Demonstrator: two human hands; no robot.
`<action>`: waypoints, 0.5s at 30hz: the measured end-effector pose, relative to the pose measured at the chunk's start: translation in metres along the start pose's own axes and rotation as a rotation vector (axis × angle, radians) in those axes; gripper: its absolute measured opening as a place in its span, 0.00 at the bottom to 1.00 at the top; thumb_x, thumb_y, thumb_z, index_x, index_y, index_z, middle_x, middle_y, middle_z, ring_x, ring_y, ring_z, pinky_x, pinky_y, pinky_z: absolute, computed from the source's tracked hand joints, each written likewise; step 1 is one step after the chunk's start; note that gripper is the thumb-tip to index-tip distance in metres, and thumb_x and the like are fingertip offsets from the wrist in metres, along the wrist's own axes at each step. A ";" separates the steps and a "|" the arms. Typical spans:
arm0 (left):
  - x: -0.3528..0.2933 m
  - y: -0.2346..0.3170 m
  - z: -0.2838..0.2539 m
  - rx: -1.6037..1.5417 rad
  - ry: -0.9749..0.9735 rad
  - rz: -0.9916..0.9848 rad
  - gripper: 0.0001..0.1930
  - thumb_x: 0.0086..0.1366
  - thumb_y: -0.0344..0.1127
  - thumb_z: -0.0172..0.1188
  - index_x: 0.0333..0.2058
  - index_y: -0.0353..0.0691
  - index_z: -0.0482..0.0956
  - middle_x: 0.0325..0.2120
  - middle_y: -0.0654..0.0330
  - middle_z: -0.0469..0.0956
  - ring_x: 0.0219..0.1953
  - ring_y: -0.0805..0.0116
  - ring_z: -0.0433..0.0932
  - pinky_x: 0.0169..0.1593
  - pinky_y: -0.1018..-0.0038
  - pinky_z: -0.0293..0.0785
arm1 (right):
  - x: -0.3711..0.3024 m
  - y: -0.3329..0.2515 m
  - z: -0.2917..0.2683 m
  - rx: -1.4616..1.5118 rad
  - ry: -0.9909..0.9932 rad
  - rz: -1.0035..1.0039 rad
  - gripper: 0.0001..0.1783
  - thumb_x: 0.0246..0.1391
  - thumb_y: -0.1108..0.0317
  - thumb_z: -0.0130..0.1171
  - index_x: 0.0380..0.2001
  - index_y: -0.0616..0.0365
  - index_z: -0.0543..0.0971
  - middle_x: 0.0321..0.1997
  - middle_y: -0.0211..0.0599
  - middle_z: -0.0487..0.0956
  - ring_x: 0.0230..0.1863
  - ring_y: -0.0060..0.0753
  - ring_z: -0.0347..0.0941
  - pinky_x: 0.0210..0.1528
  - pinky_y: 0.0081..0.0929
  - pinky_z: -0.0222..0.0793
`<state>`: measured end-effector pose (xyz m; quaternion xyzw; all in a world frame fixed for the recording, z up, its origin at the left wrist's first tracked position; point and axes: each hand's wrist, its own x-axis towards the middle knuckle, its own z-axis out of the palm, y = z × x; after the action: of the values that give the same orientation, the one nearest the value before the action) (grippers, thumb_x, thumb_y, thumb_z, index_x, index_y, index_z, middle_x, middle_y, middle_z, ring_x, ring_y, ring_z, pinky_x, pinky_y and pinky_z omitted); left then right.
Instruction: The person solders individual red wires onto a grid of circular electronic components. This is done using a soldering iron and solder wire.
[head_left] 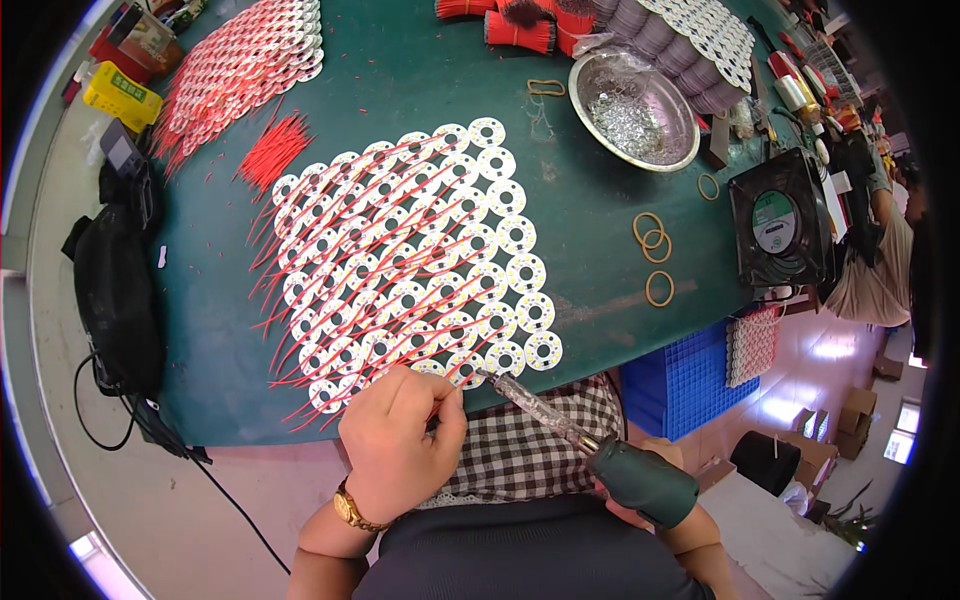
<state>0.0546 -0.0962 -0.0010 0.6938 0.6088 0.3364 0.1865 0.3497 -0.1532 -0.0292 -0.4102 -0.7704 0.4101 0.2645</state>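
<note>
A panel of round white LED boards [518, 232] lies on the green table, with thin red wires [375, 268] slanting across its rows. My left hand [398, 432], with a gold watch at the wrist, is closed in a pinch at the panel's near edge. A short red wire runs from its fingertips to a board in the nearest row. My right hand [650, 462] is wrapped round the green handle of a soldering iron [545, 412]. The iron's tip is at that same board, close to the wire's end. Most of the right fingers are hidden behind the handle.
Loose red wires [273, 150] lie beyond the panel, near a wired stack of boards [245, 60]. A metal bowl [682, 140], rubber bands [659, 289] and a black fan [780, 220] are at right. A blue crate [690, 375] stands below the table's edge.
</note>
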 end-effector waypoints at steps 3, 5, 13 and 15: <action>0.000 0.000 0.000 -0.004 0.001 -0.003 0.07 0.51 0.20 0.63 0.23 0.38 0.74 0.17 0.64 0.69 0.16 0.74 0.65 0.20 0.77 0.58 | 0.000 -0.005 0.001 0.116 0.004 0.154 0.21 0.30 0.63 0.73 0.33 0.57 0.81 0.30 0.32 0.80 0.23 0.33 0.79 0.25 0.25 0.74; 0.001 0.002 0.000 0.005 0.004 -0.006 0.07 0.51 0.20 0.63 0.23 0.38 0.74 0.16 0.64 0.69 0.16 0.73 0.65 0.20 0.77 0.58 | 0.005 -0.004 -0.002 0.008 -0.007 0.039 0.21 0.30 0.62 0.73 0.33 0.57 0.81 0.29 0.31 0.80 0.23 0.34 0.78 0.24 0.25 0.73; 0.000 0.002 0.002 0.034 0.017 0.009 0.07 0.50 0.20 0.63 0.22 0.39 0.74 0.17 0.63 0.69 0.16 0.72 0.66 0.20 0.76 0.60 | 0.019 -0.012 -0.013 -0.138 -0.073 -0.079 0.20 0.34 0.61 0.72 0.32 0.58 0.79 0.25 0.33 0.79 0.22 0.37 0.78 0.24 0.27 0.72; -0.001 0.002 0.003 0.069 0.025 0.008 0.07 0.50 0.20 0.63 0.22 0.39 0.74 0.17 0.63 0.69 0.16 0.71 0.67 0.20 0.75 0.60 | 0.024 -0.012 -0.012 -0.177 -0.083 -0.058 0.16 0.39 0.64 0.69 0.31 0.60 0.79 0.23 0.36 0.79 0.21 0.38 0.78 0.24 0.28 0.73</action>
<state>0.0587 -0.0975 -0.0021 0.6980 0.6197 0.3245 0.1534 0.3409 -0.1316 -0.0108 -0.3923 -0.8255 0.3493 0.2065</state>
